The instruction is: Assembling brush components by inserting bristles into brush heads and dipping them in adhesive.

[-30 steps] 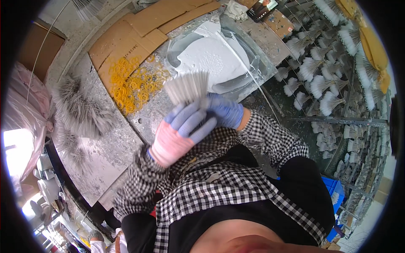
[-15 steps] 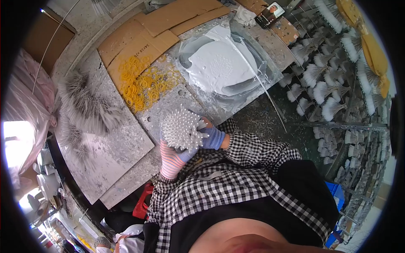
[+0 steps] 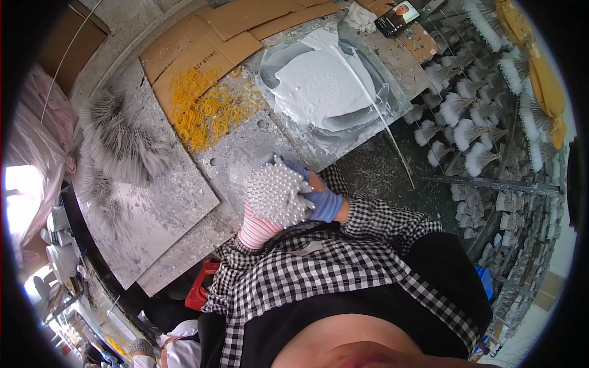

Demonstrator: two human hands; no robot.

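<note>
A round bundle of thin rods with white-coated tips (image 3: 276,189) is held up in front of my body, its tips facing up. My left hand (image 3: 256,229), in a striped glove, is closed round the bundle's near left side. Against its right side my right hand (image 3: 323,201), in a blue glove with bare fingers showing, grips the bundle too. Most of the fingers are hidden beneath the tips. Beyond the bundle, a shallow tray (image 3: 392,105) holds thick white liquid (image 3: 294,92) with a dimpled patch, and a long thin stick (image 3: 368,92) lies across it.
Yellow rubber bands (image 3: 199,110) lie heaped on cardboard (image 3: 230,50) and the spattered board. Bundles of grey rods (image 3: 129,141) rest at the left. White-tipped bundles hang on a rack (image 3: 503,184) at the right. A phone (image 3: 396,19) stands at the back.
Both hands have shifted a little to the right with the bundle, which has turned slightly. Its tips now face somewhat more toward the lower right.
</note>
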